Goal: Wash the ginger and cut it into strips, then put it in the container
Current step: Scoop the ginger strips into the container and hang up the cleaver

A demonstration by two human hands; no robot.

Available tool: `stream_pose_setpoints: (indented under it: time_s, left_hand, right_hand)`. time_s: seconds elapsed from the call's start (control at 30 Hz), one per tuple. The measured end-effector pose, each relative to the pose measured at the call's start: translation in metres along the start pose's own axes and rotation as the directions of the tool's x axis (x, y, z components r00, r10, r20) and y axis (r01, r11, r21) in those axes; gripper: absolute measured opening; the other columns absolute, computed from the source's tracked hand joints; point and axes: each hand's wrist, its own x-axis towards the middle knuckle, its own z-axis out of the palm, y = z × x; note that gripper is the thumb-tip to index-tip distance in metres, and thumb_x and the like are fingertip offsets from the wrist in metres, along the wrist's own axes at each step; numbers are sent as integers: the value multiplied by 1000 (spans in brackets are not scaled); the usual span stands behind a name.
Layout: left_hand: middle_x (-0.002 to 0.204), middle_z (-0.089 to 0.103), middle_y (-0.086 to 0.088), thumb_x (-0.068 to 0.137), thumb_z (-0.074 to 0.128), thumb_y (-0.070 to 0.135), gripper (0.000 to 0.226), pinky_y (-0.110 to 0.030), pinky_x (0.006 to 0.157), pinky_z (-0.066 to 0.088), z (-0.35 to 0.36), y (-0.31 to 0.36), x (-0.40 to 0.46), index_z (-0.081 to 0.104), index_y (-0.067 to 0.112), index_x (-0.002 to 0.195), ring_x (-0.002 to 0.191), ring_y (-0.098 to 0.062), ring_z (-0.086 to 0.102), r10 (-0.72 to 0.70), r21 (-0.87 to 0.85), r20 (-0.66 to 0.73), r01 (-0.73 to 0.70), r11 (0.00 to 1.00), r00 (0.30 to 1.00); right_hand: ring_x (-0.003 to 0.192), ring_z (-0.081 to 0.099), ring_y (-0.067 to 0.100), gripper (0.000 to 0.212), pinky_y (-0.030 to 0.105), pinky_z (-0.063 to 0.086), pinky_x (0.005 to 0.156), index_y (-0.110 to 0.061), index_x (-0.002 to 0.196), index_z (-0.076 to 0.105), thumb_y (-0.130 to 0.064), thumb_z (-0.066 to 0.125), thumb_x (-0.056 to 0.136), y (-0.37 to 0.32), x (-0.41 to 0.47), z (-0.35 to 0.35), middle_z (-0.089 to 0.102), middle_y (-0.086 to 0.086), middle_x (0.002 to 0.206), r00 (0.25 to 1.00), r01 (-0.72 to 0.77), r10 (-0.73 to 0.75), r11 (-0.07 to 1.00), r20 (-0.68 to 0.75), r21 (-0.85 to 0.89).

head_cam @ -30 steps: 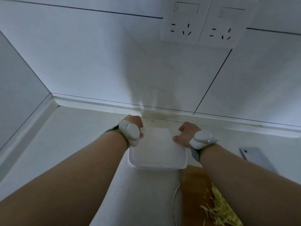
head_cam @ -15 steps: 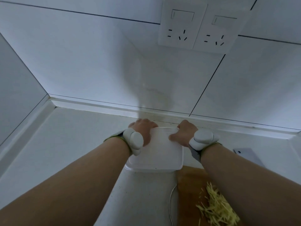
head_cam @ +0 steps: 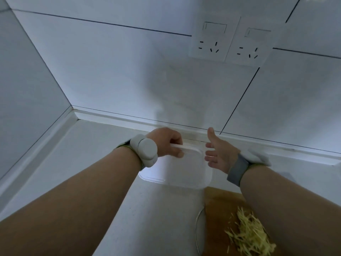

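A white square plastic container (head_cam: 186, 172) sits on the counter near the back wall, just beyond the wooden cutting board (head_cam: 219, 209). My left hand (head_cam: 166, 141) grips the container's lid at its far left corner, and the lid looks lifted there. My right hand (head_cam: 217, 150) hovers beside the container's right edge with fingers spread, touching nothing. A pile of pale yellow ginger strips (head_cam: 249, 235) lies on the board at the lower right, partly hidden by my right forearm.
A thin metal wire loop (head_cam: 198, 230) lies at the board's left edge. Two wall sockets (head_cam: 232, 43) sit on the tiled wall above. The white counter (head_cam: 88, 156) runs into a corner at the left.
Both hands were pressing on the container's lid. Now my right hand has come off and opened, while my left hand has curled around the lid's far left corner.
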Motion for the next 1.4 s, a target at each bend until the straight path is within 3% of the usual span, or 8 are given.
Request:
stream_pose_setpoints:
  time_s: [0.1, 0.23, 0.57, 0.77, 0.93, 1.1, 1.27, 1.4]
  left_hand:
    - [69, 50, 13, 79, 74, 27, 17, -17, 56, 35, -10, -3, -16, 58, 24, 83, 63, -4, 46, -53, 115, 15, 51, 992, 999]
    - [93, 57, 6, 83, 67, 17, 23, -21, 66, 35, -14, -11, -47, 61, 17, 106, 85, -17, 55, -247, 423, 67, 197, 885, 967]
    - [134, 49, -8, 93, 45, 21, 37, -34, 98, 40, 43, -74, -144, 51, 14, 128, 124, -24, 46, -653, 529, -31, 567, 632, 757]
    - [125, 47, 0, 52, 58, 35, 70, -29, 91, 37, 72, -70, -189, 53, 22, 121, 121, -21, 46, -768, 513, 46, 645, 566, 638]
    - [126, 50, 0, 93, 41, 11, 32, -35, 95, 43, 94, -41, -155, 53, 25, 119, 119, -20, 48, -526, 211, -341, 609, 765, 779]
    - [123, 56, 0, 93, 42, 17, 31, -35, 90, 43, 128, 3, -129, 58, 27, 118, 112, -22, 55, -468, 420, -151, 485, 767, 871]
    - [118, 58, 0, 91, 44, 14, 30, -38, 92, 39, 135, 24, -127, 58, 22, 115, 112, -21, 55, -537, 522, -199, 552, 650, 820]
    - [125, 51, 1, 94, 42, 13, 34, -36, 93, 45, 149, 58, -104, 53, 26, 123, 116, -21, 50, -336, 313, -374, 459, 832, 864]
  right_hand:
    - [104, 62, 25, 59, 40, 49, 94, -7, 123, 58, -59, 46, 95, 13, -6, 14, 62, 12, 123, 991, 126, -135, 955, -17, -269]
    - [112, 60, 22, 31, 30, 44, 95, -19, 121, 65, -37, 54, 98, 37, -19, 35, 65, 2, 124, 909, 398, -339, 532, 242, -748]
    - [127, 51, 22, 43, 27, 39, 107, -20, 139, 51, -10, 48, 98, 85, -30, 65, 54, 2, 140, 799, 571, -323, 139, 508, -809]
    - [125, 53, 18, 43, 26, 40, 105, -21, 140, 51, -9, 49, 98, 116, -54, 75, 56, 1, 137, 728, 657, -357, 123, 585, -744]
    - [121, 55, 19, 43, 28, 41, 103, -20, 140, 50, -9, 50, 98, 136, -81, 74, 58, 3, 134, 695, 702, -363, 157, 620, -695]
    - [123, 55, 16, 43, 21, 39, 105, -19, 144, 44, -13, 46, 101, 143, -108, 56, 57, 3, 136, 673, 725, -411, 202, 615, -658]
    - [108, 61, 14, 34, 18, 46, 91, -20, 133, 55, -11, 43, 102, 133, -109, -10, 63, 0, 125, 746, 615, -602, 461, 283, -640]
    - [120, 57, 21, 37, 26, 42, 97, -17, 132, 58, -7, 45, 100, 146, -91, -87, 61, 4, 132, 773, 415, -633, 554, -42, -722]
